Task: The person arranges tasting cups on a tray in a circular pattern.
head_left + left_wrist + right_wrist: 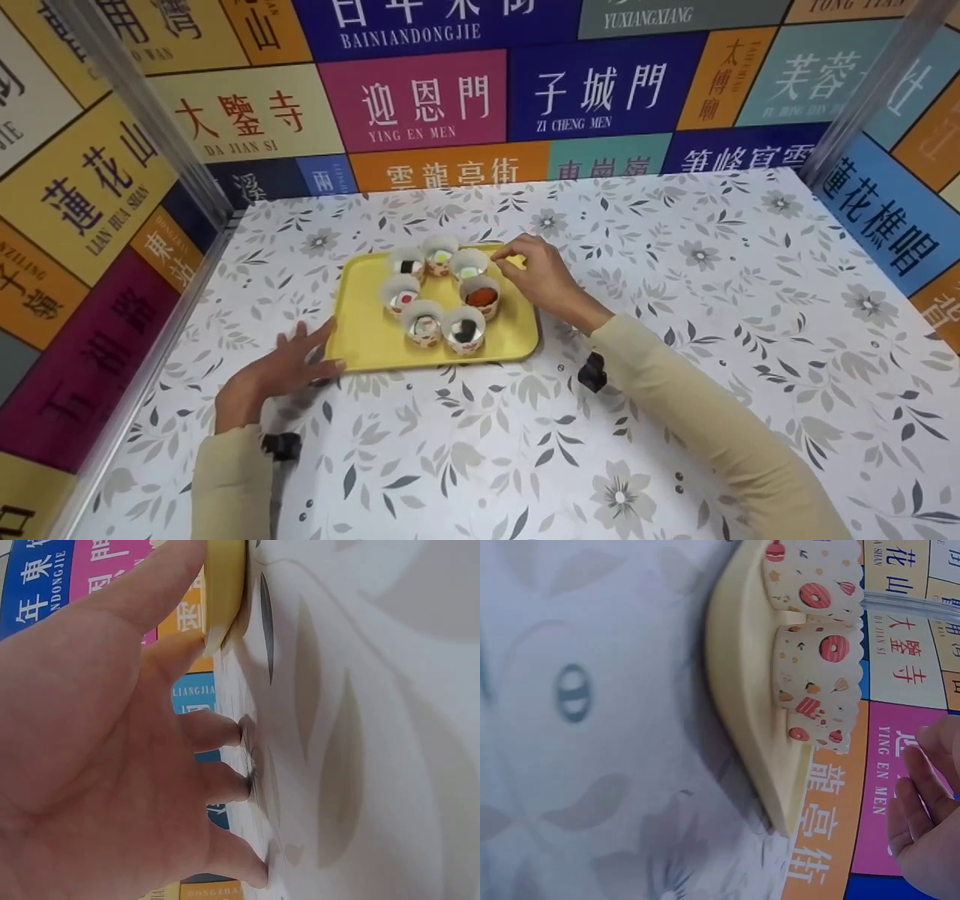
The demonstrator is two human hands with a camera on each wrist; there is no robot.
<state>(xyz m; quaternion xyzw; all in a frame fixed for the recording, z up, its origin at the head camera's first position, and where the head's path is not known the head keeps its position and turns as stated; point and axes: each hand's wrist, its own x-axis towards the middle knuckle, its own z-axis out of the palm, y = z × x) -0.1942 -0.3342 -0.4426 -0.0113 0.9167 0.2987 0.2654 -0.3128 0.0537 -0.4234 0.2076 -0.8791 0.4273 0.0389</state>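
Observation:
Several paper cups with a red doughnut print stand in a ring on a yellow tray [367, 349]. One cup holds an orange-red piece [481, 298], another a white piece with a red centre [406, 299], and the front one a black-and-white piece [465, 331], like small sushi. My left hand [281, 365] has its thumb and index finger at the tray's left edge, with the other fingertips on the tabletop in the left wrist view. Beside the back right cup [470, 265], my right hand [544, 279] hovers above the tray's edge, fingers loosely curled, nothing seen in them.
A white tablecloth [480, 442] with grey flowers and leaves lies under the tray. Coloured panels [420, 97] with Chinese characters rise behind and at both sides. A black wrist device [592, 373] shows at each sleeve.

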